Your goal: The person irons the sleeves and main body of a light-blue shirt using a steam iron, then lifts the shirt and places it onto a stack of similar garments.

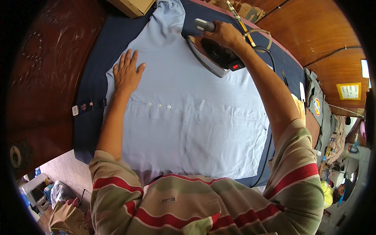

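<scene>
Right hand (226,35) is gripping a metal-soled iron (213,53), long axis pointing forward-left; creased-cloth shirt (176,129) is lying beneath open left hand (127,73).

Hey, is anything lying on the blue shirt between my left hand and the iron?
Nothing visible is in the way. Only bare cloth of the blue shirt lies between your left hand and the iron, which your right hand holds. The shirt's buttons are off that line, nearer you.
</scene>
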The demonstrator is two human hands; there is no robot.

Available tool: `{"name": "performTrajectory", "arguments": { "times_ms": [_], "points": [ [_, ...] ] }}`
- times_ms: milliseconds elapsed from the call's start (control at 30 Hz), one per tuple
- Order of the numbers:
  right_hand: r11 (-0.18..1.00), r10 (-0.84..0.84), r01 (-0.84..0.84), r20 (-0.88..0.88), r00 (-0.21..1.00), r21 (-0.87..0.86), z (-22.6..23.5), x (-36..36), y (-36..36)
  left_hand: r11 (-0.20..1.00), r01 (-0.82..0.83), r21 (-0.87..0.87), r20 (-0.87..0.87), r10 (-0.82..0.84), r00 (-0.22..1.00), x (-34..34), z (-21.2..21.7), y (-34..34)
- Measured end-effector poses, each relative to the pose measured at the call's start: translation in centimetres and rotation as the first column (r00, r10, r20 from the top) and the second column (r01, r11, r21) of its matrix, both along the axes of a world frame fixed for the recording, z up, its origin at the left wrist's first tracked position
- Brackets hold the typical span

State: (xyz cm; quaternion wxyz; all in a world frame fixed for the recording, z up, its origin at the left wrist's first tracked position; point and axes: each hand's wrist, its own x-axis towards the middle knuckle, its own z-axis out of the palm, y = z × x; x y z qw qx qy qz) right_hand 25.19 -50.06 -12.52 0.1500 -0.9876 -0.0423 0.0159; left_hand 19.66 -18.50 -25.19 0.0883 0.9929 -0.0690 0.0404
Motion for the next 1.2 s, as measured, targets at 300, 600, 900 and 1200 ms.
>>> {"name": "performTrajectory", "arguments": {
  "times_ms": [300, 600, 900, 1200],
  "points": [
    [0.977, 0.207, -0.198, -0.136, 0.969, 0.074, 0.6, -3.7, 3.3, 0.999, -0.041, -0.014, 0.03, 0.042, 0.999, -0.2, -0.3, -0.3],
    [0.943, 0.333, -0.333, -0.097, 0.938, 0.022, 0.1, -2.3, 18.3, 0.942, -0.289, -0.172, -0.047, 0.285, 0.957, -2.8, 2.9, 7.6],
    [0.872, 0.489, -0.489, -0.059, 0.87, 0.01, -0.7, -0.8, 23.4, 0.878, -0.353, -0.323, -0.166, 0.314, 0.935, -2.5, 2.6, 9.6],
    [0.883, 0.466, -0.467, 0.026, 0.884, 0.053, 0.5, -2.2, 21.3, 0.905, -0.374, -0.201, 0.18, 0.409, 0.894, -11.2, 3.5, 10.9]
  ]
}}
